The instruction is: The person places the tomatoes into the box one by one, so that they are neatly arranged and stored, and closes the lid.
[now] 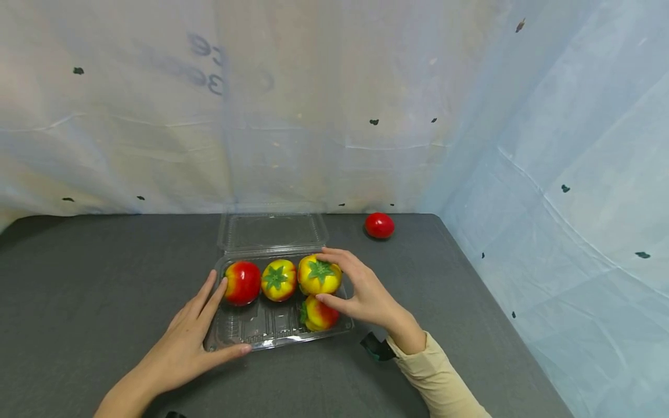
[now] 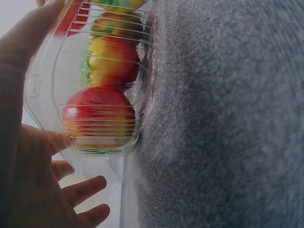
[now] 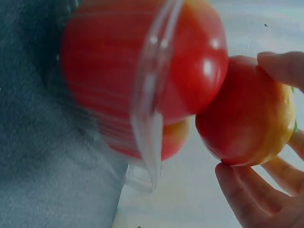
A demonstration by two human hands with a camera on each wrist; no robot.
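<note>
A clear plastic clamshell container (image 1: 256, 325) lies with its lid (image 1: 272, 232) folded back. My right hand (image 1: 366, 296) pinches a red-and-yellow persimmon-like fruit (image 1: 315, 281) with a green calyx, thumb on the near side and fingers on the far side. In the right wrist view that held fruit (image 3: 249, 111) overlaps another one beside the container's rim. Below it in the head view, a similar fruit (image 1: 321, 314) sits tilted in the front right corner. Two more, a redder one (image 1: 243, 283) and a yellow one (image 1: 279, 280), sit along the back. My left hand (image 1: 183, 342) rests at the container's left edge, fingers extended.
A smooth red fruit (image 1: 380, 225) lies on the grey tabletop (image 1: 104, 278) at the back right, beyond the container. Pale plastic sheeting (image 1: 313, 116) hangs behind the table and along its right side. A dark strap piece (image 1: 377, 347) shows near my right wrist.
</note>
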